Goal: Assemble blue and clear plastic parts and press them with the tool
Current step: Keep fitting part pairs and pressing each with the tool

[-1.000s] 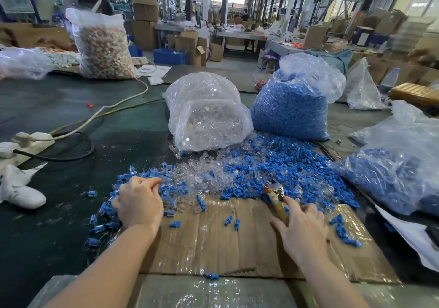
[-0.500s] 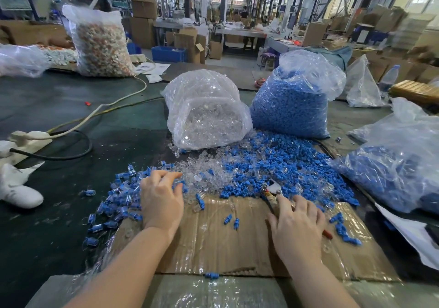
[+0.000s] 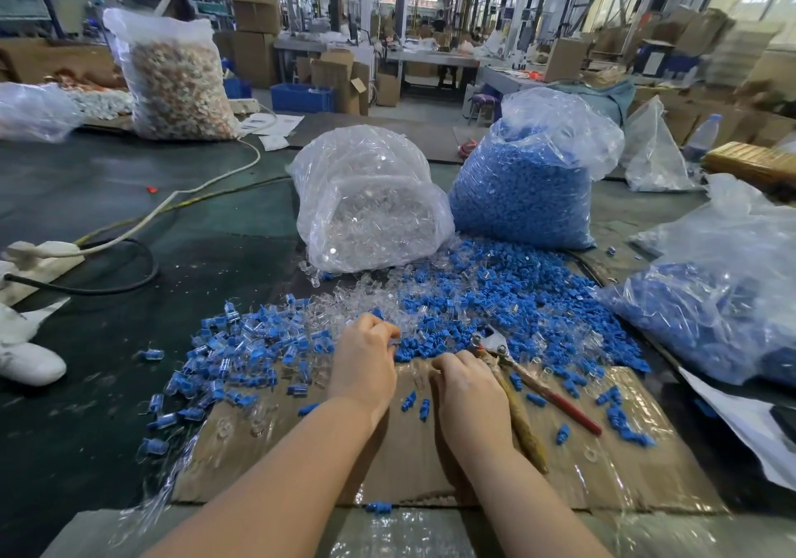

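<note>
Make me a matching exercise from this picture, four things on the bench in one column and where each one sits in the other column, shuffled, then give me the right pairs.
Things:
1. bag of clear parts
2. bag of blue parts
3. pliers
4. white power strip

Places:
A. far left of the table, with a cable running from it
B. on the cardboard, just right of the right hand
C. behind the loose pile, straight ahead of the left hand
D. upright, right of the clear bag

Pairs: 1-C, 2-D, 3-B, 4-A
</note>
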A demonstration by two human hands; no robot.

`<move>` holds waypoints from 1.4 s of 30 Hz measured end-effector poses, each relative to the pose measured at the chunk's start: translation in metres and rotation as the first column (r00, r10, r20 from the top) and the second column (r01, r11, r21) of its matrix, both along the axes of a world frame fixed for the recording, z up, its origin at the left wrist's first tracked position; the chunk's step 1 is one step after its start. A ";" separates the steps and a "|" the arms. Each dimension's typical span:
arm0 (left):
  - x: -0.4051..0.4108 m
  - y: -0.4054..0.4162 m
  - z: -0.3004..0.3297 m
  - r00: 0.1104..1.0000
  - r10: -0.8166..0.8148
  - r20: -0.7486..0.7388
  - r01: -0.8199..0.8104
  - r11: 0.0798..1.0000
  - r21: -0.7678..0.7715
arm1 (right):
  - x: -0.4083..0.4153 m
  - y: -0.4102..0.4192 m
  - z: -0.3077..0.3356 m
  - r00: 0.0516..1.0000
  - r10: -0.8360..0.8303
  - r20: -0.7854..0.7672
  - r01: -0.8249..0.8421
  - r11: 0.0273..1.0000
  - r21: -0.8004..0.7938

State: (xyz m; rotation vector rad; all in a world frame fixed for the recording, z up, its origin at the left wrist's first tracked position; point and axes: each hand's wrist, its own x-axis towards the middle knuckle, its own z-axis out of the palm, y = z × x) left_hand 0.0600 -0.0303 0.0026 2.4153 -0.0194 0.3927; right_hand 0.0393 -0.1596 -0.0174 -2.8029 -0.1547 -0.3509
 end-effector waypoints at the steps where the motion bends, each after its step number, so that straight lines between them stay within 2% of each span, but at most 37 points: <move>1: 0.003 -0.001 0.000 1.000 -0.006 -0.003 0.006 1.000 0.021 | 0.002 0.000 -0.001 1.000 -0.011 0.000 0.011 1.000 0.003; 7: 0.016 -0.006 0.000 0.986 -0.042 -0.159 0.081 0.966 0.245 | 0.011 -0.001 -0.005 0.996 -0.062 -0.061 0.060 0.997 -0.044; 10: 0.019 -0.005 -0.002 0.991 -0.057 -0.122 0.089 0.955 0.283 | 0.014 0.000 -0.006 0.993 -0.064 -0.098 0.057 0.995 -0.077; 20: 0.008 -0.007 -0.008 0.997 -0.074 0.023 0.073 0.996 0.051 | 0.013 0.000 -0.008 0.993 -0.109 0.034 0.109 0.994 0.012; 23: 0.002 -0.007 -0.008 0.998 -0.059 0.023 0.059 0.998 0.007 | 0.010 0.000 -0.008 0.992 -0.121 0.039 0.121 0.993 0.014; 29: -0.016 -0.012 -0.012 1.000 0.003 0.011 -0.001 0.980 -0.199 | 0.007 -0.001 -0.009 0.992 -0.119 0.042 0.118 0.992 0.040; 33: -0.023 -0.014 -0.019 0.999 0.028 -0.043 -0.040 0.953 -0.301 | 0.001 -0.002 -0.008 0.991 -0.091 0.097 0.080 0.990 0.112; 42: -0.029 -0.009 -0.023 0.998 -0.038 -0.048 0.017 0.931 -0.364 | -0.008 -0.005 -0.008 0.990 -0.118 0.078 0.096 0.965 0.243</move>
